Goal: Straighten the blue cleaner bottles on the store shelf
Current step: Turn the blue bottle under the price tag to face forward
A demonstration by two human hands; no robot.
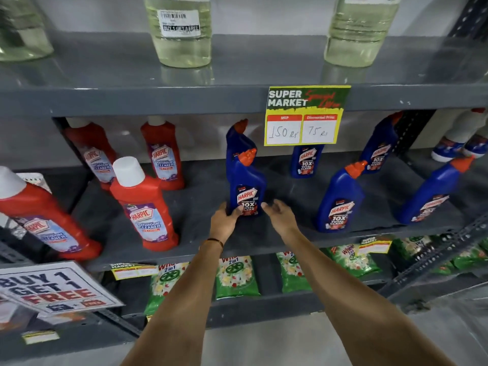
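Several blue cleaner bottles with orange caps stand on the grey middle shelf [290, 233]. The front-centre blue bottle [245, 186] is upright, with a second blue bottle [236, 136] right behind it. My left hand [224, 220] grips the base of the front-centre bottle from the left. My right hand [280, 213] is beside the bottle's right side, fingers apart, not clearly touching. To the right stand two more front blue bottles [340, 199] [433, 194], both leaning. Two others [307, 161] [380, 146] stand at the back.
Red bathroom cleaner bottles [145, 204] fill the shelf's left part. A yellow price sign [306, 116] hangs from the upper shelf edge. Clear liquid bottles [182, 30] stand above. Green detergent packs [235, 276] lie on the shelf below. A "Buy 1 Get 1 Free" sign [55, 289] is at lower left.
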